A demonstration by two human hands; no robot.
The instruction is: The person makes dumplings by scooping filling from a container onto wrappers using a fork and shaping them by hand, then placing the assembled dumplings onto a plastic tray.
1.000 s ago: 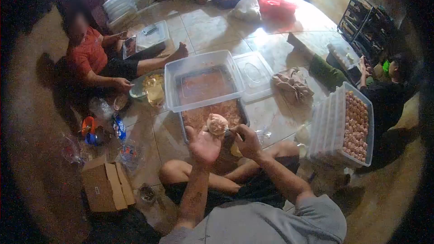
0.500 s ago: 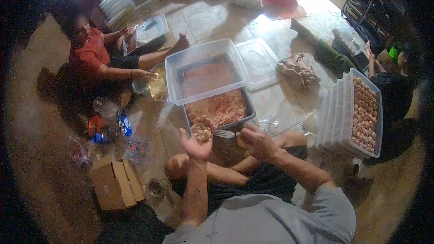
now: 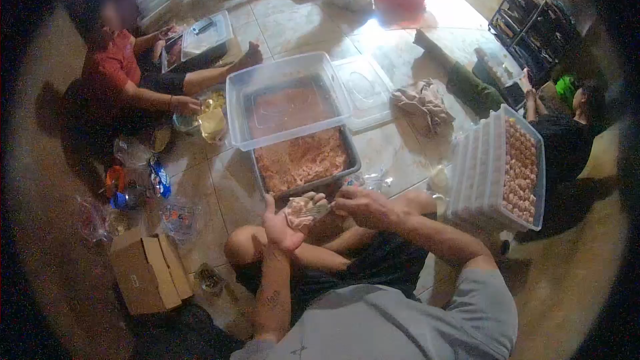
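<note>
My left hand [image 3: 283, 232] is palm up with its fingers stretched out, and a pale, pinkish lump of meat mixture [image 3: 300, 213] lies across the palm and fingers. Whether a thin wrapper lies under the lump I cannot tell. My right hand [image 3: 367, 208] is closed round a pale plastic fork, whose tines appear to reach the lump; its outline is blurred. Just beyond both hands stands a dark tub [image 3: 353, 165] of ground meat mixture [image 3: 303, 160]. A clear plastic box [image 3: 233, 117] rests tilted over the tub's far part.
Stacked clear trays [image 3: 477, 180] of small meat pieces stand at right. A clear lid [image 3: 367, 93] and crumpled brown paper [image 3: 425, 103] lie beyond. A cardboard box [image 3: 143, 277] and plastic packets [image 3: 181, 217] are at left. Co-workers sit at left [image 3: 117, 70] and right [image 3: 560, 127].
My right hand has moved closer to my left, bringing the fork to the lump. On my left palm the lump looks flatter and more spread. The whole view has shifted slightly.
</note>
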